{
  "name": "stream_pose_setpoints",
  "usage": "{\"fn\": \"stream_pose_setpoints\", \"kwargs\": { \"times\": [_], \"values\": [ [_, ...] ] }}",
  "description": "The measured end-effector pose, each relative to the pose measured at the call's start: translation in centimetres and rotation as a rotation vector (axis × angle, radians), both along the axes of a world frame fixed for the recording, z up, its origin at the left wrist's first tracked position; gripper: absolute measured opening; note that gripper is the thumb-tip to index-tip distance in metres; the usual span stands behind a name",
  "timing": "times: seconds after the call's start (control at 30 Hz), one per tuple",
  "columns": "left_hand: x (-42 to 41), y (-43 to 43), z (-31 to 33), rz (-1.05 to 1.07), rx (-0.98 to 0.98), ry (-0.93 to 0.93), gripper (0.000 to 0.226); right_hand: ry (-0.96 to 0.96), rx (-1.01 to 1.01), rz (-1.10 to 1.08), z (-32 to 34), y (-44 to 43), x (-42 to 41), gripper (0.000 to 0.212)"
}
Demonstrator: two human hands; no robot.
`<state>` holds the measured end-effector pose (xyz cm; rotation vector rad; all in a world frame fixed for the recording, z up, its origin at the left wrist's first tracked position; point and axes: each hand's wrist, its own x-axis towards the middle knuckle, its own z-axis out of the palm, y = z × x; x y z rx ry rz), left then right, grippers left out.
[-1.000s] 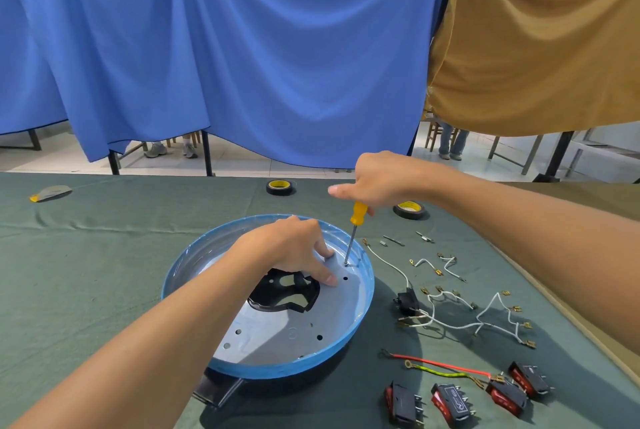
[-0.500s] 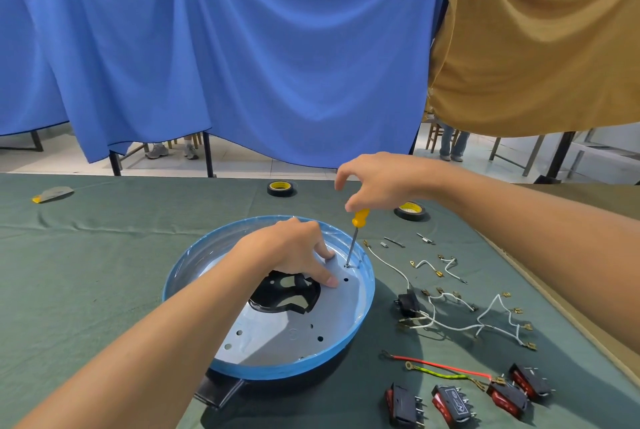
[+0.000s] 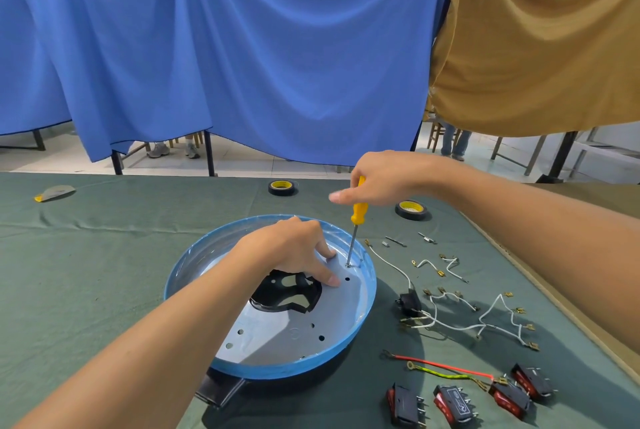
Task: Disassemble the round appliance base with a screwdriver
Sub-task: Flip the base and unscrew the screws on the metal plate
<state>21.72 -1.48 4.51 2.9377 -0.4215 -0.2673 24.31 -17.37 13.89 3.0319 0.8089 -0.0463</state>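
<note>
The round appliance base (image 3: 363, 321), a shallow blue-rimmed dish with a grey perforated floor and a black cut-out in its middle, lies on the green table cloth. My left hand (image 3: 291, 252) presses down on its floor, fingers spread beside the cut-out. My right hand (image 3: 377, 179) grips the top of a yellow-handled screwdriver (image 3: 358, 212). The screwdriver stands nearly upright with its tip in a screw near the base's far right rim.
Two tape rolls (image 3: 282, 188) (image 3: 411, 209) lie behind the base. White wires with terminals (image 3: 485, 321), small metal parts (image 3: 394, 241), a red and yellow wire (image 3: 446, 368) and several black-red rocker switches (image 3: 453, 404) lie to the right. A brown board edge (image 3: 561, 307) borders the right side.
My right hand has turned around the screwdriver handle and shifted its grip higher, so more of the yellow handle shows. My left hand and the base stay put.
</note>
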Motion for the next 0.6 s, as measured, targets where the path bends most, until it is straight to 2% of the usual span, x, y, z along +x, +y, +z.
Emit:
{"fn": "stream_pose_setpoints", "kwargs": {
  "times": [0.07,0.17,0.2,0.27,0.33,0.37,0.4,0.5,0.53,0.6],
  "values": [
    [0.01,0.03,0.01,0.007,-0.003,0.003,0.066,-0.064,0.025,-0.006,-0.31,0.04,-0.05,0.052],
    [0.03,0.06,-0.01,0.008,-0.003,0.005,0.067,-0.002,0.043,0.028,0.06,-0.09,-0.19,0.016],
    [0.02,0.07,-0.02,0.008,-0.004,0.006,0.067,0.023,0.023,0.034,0.31,-0.05,-0.3,0.014],
    [-0.01,0.05,-0.05,0.006,-0.007,0.009,0.066,0.021,-0.025,0.018,0.28,0.09,-0.18,0.027],
    [-0.02,0.05,-0.05,0.01,-0.006,0.01,0.066,-0.051,-0.036,-0.007,-0.14,0.21,-0.09,0.051],
    [-0.02,0.06,-0.04,0.014,-0.006,0.01,0.067,-0.088,-0.014,-0.015,-0.37,0.25,-0.09,0.055],
    [-0.01,0.08,-0.03,0.017,-0.006,0.011,0.067,-0.096,0.015,-0.007,-0.51,0.32,-0.14,0.053],
    [-0.04,0.11,-0.05,0.021,-0.002,0.018,0.068,-0.045,0.068,0.035,-0.3,0.32,-0.31,0.021],
    [-0.06,0.13,-0.07,0.024,-0.001,0.021,0.068,-0.027,0.07,0.032,-0.19,0.38,-0.43,0.02],
    [-0.14,0.17,-0.06,0.03,-0.005,0.023,0.068,-0.039,0.043,-0.002,-0.36,0.47,-0.3,0.037]
  ]
}}
